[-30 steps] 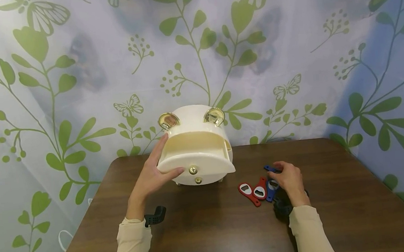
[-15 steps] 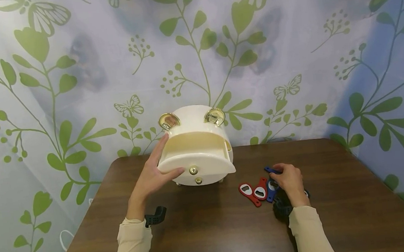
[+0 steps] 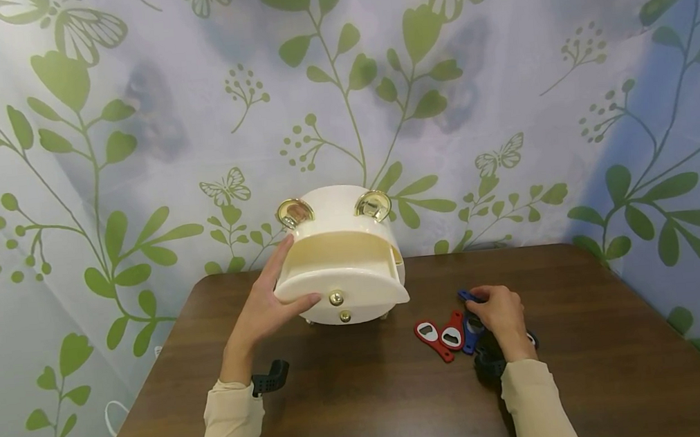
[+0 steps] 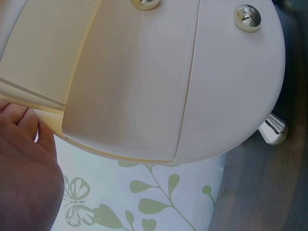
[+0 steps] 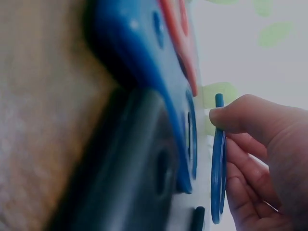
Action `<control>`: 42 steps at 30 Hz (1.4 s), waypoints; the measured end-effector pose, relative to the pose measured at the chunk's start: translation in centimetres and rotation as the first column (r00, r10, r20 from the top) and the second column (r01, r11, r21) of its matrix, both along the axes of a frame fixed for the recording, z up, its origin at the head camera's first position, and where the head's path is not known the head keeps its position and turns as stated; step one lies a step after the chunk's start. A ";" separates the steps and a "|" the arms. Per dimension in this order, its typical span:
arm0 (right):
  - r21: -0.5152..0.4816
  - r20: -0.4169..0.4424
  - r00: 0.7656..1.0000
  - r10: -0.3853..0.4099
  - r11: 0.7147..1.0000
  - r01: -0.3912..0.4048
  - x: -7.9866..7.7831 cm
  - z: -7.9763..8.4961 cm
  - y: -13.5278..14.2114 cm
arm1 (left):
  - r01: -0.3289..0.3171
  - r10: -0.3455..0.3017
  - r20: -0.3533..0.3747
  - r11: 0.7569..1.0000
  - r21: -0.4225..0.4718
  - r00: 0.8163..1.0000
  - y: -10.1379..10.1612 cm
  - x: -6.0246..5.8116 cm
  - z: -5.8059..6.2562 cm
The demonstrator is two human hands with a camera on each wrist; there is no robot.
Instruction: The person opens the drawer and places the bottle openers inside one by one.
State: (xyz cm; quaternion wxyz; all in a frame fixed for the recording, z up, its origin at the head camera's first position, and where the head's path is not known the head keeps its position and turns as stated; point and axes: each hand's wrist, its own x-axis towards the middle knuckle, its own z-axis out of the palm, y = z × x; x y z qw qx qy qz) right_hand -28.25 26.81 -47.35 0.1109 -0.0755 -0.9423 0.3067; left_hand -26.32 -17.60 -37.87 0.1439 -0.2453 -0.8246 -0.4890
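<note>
In the head view, a cream drawer cabinet [image 3: 342, 205] with gold round ears stands at the table's back, its upper drawer [image 3: 306, 286] pulled out. My left hand [image 3: 264, 309] lies along its left side, index finger stretched up towards one ear and thumb across the drawer front near the gold knob [image 3: 336, 298]. The left wrist view has those fingers [image 4: 30, 120] against the cabinet's side edge. My right hand [image 3: 500, 311] pinches a blue bottle opener [image 5: 219, 168] between thumb and fingers. Beside it lie red bottle openers [image 3: 451, 334] and another blue bottle opener [image 3: 473, 329].
Part of another opener [image 3: 533, 339] shows beside my right wrist, mostly hidden. The brown wooden table [image 3: 366, 397] carries everything. A leaf-patterned cloth [image 3: 340, 108] hangs right behind the cabinet. Black wrist mounts [image 3: 271, 376] sit by both wrists.
The view has tilted slightly, so everything sits a little lower in the picture. Both hands, the cabinet and the openers hold nearly the same places.
</note>
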 end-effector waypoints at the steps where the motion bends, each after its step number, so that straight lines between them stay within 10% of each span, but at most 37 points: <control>1: 0.001 -0.009 1.000 0.002 1.000 -0.002 0.0 0.1 0.0 | 0.000 0.000 0.001 1.000 0.002 1.000 0.0 0.0 0.0; 14: -0.030 -0.214 0.977 -0.011 1.000 0.005 0.4 4.0 -0.7 | -0.003 0.003 0.000 1.000 -0.009 1.000 0.1 0.1 0.2; 42: 0.016 -0.567 0.820 0.082 0.996 -0.089 3.6 11.2 -4.2 | 0.001 -0.001 -0.004 1.000 -0.015 1.000 0.1 0.2 0.3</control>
